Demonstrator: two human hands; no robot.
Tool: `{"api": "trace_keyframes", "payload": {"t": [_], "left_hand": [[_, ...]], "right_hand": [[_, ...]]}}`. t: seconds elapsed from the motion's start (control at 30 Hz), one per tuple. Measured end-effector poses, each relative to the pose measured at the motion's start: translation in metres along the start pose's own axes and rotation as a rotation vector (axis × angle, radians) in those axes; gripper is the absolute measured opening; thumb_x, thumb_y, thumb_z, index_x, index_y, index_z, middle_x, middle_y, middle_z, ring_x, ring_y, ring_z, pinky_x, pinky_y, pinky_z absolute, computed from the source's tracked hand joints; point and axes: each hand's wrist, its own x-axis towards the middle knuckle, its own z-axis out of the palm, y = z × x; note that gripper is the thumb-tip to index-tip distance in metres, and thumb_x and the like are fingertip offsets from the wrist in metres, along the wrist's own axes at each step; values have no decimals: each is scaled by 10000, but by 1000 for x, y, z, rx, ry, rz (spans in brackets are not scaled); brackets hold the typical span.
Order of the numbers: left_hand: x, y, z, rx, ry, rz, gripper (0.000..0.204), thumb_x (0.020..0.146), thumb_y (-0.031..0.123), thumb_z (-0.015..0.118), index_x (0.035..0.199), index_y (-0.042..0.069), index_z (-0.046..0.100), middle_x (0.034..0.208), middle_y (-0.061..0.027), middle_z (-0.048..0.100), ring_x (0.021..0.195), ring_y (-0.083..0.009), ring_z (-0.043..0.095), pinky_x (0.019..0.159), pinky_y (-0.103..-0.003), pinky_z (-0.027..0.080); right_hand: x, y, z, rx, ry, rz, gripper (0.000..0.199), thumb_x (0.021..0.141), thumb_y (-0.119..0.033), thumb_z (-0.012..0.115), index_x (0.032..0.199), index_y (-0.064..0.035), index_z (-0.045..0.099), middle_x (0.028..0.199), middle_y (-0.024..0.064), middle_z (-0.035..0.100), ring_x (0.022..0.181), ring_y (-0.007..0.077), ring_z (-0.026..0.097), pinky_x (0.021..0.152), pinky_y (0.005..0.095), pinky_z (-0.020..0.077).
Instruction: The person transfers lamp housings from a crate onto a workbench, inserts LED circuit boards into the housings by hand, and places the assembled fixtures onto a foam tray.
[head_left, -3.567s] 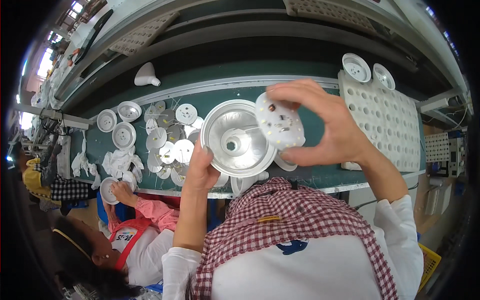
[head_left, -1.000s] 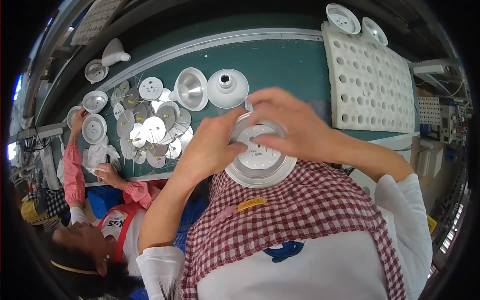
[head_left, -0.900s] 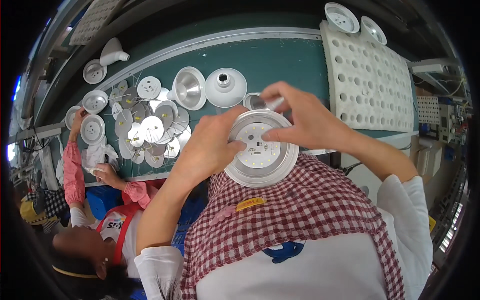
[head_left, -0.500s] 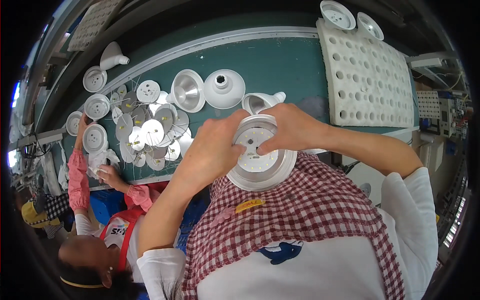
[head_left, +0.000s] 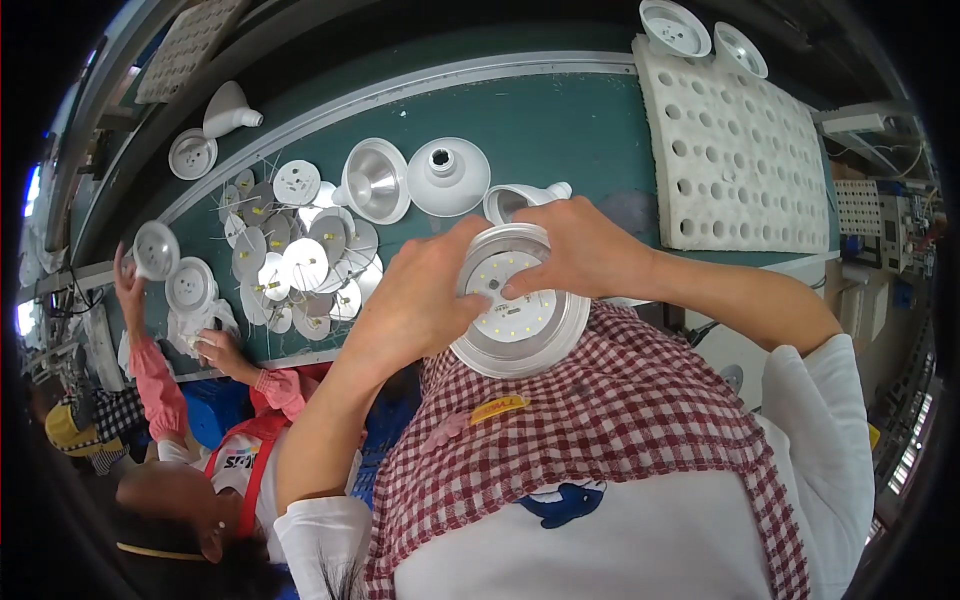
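Note:
Between my two hands is a lamp housing (head_left: 525, 352), a wide silvery cup with a round white LED board (head_left: 517, 318) inside it. My left hand (head_left: 425, 290) wraps its left side, the thumb pressed on the board. From the far right my right hand (head_left: 572, 250) grips the rim, its thumb also on the board, close to the left thumb. Just beyond my hands a white lamp housing (head_left: 512, 203) lies on its side. To its left stand another housing (head_left: 448, 178), narrow end up, and one (head_left: 375, 182) showing its shiny hollow inside.
A heap of round boards with wires (head_left: 305, 255) covers the green bench (head_left: 560, 115) at left. At right lies a white foam tray (head_left: 740, 160) full of holes, two fitted lamps (head_left: 676, 28) at its far edge. A co-worker's hand (head_left: 128, 285) is at far left, beside more lamps (head_left: 190, 285).
My hands and the lamp housing have shifted slightly; my right thumb has moved left and up over the board. At far left the co-worker's hand has drawn back toward them, and lamps there have moved.

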Motion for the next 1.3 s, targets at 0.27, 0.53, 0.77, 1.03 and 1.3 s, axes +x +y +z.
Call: {"api": "trace_keyframes", "payload": {"t": [0.27, 0.53, 0.77, 1.03, 1.3], "left_hand": [[2, -6, 3, 58, -11, -39, 510, 642, 18, 639, 1125, 31, 476, 874, -240, 614, 874, -405, 580, 773, -455, 458], [0, -18, 2, -307, 70, 137, 352, 787, 105, 580, 1123, 32, 504, 924, -175, 619, 747, -272, 611, 613, -329, 502], [-17, -67, 27, -1106, 452, -227, 266, 918, 245, 485, 1079, 38, 529, 895, -72, 581, 657, -90, 556, 478, -214, 492], [-12, -58, 32, -1418, 276, -109, 380, 931, 328, 447, 1007, -25, 566, 829, -67, 591, 724, -117, 545, 646, -255, 467], [-6, -52, 6, -1348, 245, 76, 159, 854, 126, 588, 921, -17, 608, 768, -52, 594, 626, -115, 553, 550, -223, 458]], "right_hand": [[4, 5, 8, -15, 33, -41, 427, 621, -247, 763, 924, 15, 613, 832, 173, 643, 754, 270, 626, 708, 337, 477], [5, 17, 14, 295, -15, 142, 430, 603, -203, 763, 970, -14, 642, 864, 129, 660, 786, 180, 623, 731, 296, 477], [10, 2, 0, 279, 188, -65, 380, 636, -152, 775, 960, 1, 649, 895, 102, 667, 781, 136, 622, 735, 261, 482], [-1, 3, 11, -146, 540, -856, 278, 620, -47, 712, 889, -7, 654, 890, 105, 657, 766, 239, 650, 658, 292, 529], [-11, 3, 4, -194, 493, -1077, 276, 643, -59, 675, 916, -22, 662, 889, 114, 627, 721, 221, 633, 596, 282, 521]]}}
